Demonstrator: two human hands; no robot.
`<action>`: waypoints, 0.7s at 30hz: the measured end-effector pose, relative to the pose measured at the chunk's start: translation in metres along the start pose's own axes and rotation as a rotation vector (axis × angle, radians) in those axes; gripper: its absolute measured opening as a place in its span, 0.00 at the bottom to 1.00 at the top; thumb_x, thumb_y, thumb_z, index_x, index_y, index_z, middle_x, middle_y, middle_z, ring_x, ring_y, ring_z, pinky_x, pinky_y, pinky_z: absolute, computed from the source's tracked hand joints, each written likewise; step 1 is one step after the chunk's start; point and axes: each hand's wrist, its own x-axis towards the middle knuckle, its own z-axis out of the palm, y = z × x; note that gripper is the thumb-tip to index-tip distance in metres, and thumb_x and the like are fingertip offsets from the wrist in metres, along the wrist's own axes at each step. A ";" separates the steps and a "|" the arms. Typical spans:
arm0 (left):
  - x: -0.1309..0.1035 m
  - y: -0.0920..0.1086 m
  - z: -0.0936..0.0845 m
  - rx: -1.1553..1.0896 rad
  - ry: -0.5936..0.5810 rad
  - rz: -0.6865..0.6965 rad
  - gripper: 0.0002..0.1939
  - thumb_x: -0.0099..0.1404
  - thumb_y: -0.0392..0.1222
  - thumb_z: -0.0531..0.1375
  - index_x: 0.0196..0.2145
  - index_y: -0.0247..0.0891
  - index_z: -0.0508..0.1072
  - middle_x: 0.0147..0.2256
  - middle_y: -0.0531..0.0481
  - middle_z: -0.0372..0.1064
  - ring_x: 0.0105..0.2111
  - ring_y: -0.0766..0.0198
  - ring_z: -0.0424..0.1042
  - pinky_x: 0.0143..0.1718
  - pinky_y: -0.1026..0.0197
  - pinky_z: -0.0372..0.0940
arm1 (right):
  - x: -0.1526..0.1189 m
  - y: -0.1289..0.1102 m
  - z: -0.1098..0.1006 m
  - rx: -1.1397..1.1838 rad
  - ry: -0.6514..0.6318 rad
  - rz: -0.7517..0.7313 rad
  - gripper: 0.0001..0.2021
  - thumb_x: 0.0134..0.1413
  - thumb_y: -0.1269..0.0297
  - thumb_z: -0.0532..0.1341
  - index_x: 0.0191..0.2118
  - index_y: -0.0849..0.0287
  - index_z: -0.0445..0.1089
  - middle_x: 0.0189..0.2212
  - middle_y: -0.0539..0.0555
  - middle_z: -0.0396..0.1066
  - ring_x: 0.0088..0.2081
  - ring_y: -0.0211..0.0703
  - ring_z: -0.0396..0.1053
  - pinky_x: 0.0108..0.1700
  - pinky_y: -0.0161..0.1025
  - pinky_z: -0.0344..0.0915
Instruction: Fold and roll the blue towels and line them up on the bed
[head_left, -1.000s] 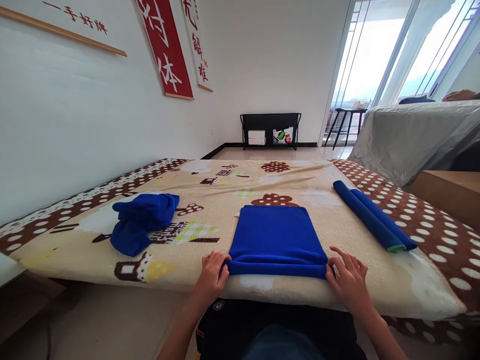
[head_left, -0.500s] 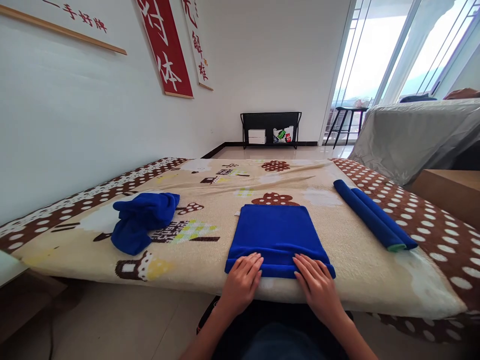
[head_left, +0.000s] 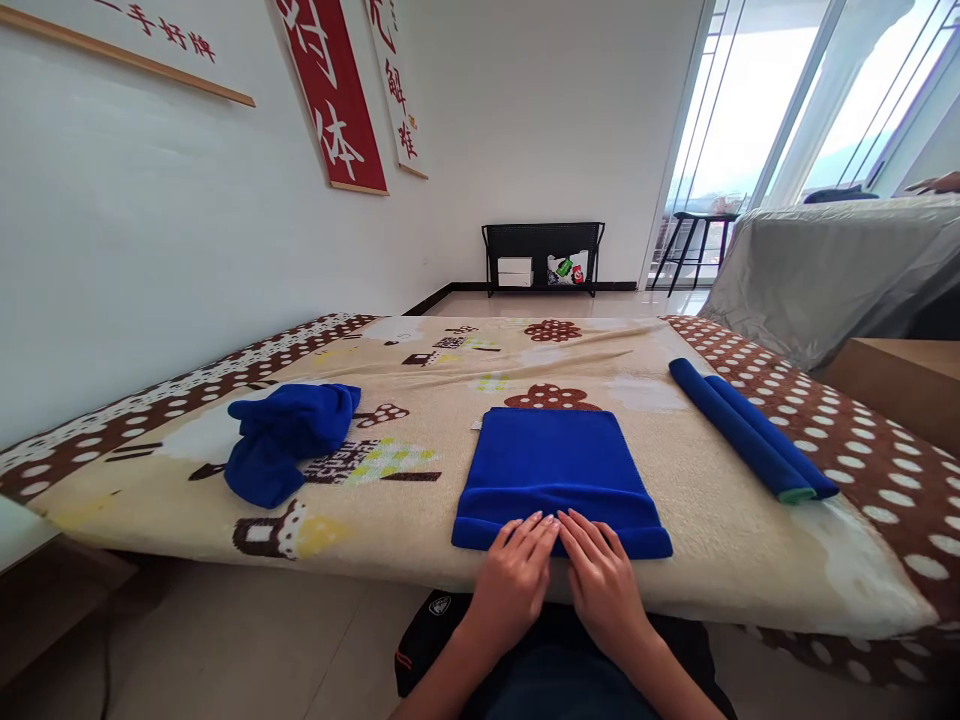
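Note:
A blue towel lies flat before me near the bed's front edge, its near side folded over into a thick, slightly wrinkled band. My left hand and my right hand rest side by side on the middle of that band. Their fingers are stretched out, palms down, with the fingertips almost meeting. Off to the left is a crumpled blue towel. On the right two rolled blue towels lie alongside each other, one showing a green end.
Under everything spreads a cream patterned blanket with brown polka-dot borders. A black rack stands by the far wall. A covered piece of furniture and a cardboard box are at the right.
Both hands have slid inward along the folded band, from near its two ends to its middle. The towels have stayed in place.

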 end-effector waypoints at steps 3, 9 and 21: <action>0.010 0.005 0.005 0.006 -0.045 -0.059 0.22 0.72 0.38 0.50 0.62 0.36 0.64 0.60 0.41 0.65 0.60 0.52 0.65 0.56 0.47 0.62 | 0.007 0.004 0.000 -0.048 -0.026 0.063 0.20 0.66 0.67 0.51 0.60 0.55 0.65 0.58 0.54 0.68 0.60 0.47 0.64 0.60 0.48 0.56; -0.023 -0.047 -0.011 0.130 -0.032 -0.189 0.22 0.73 0.41 0.51 0.63 0.40 0.64 0.62 0.42 0.63 0.63 0.52 0.61 0.59 0.47 0.56 | -0.015 0.068 -0.023 -0.226 -0.022 0.104 0.21 0.67 0.58 0.53 0.62 0.53 0.63 0.57 0.54 0.68 0.59 0.49 0.66 0.60 0.49 0.55; -0.068 -0.096 -0.042 0.033 -0.016 -0.146 0.20 0.72 0.40 0.54 0.60 0.48 0.66 0.57 0.46 0.69 0.59 0.55 0.65 0.57 0.51 0.57 | -0.058 0.125 -0.053 -0.061 -0.034 0.065 0.17 0.64 0.59 0.56 0.57 0.46 0.68 0.57 0.52 0.69 0.56 0.47 0.68 0.53 0.46 0.62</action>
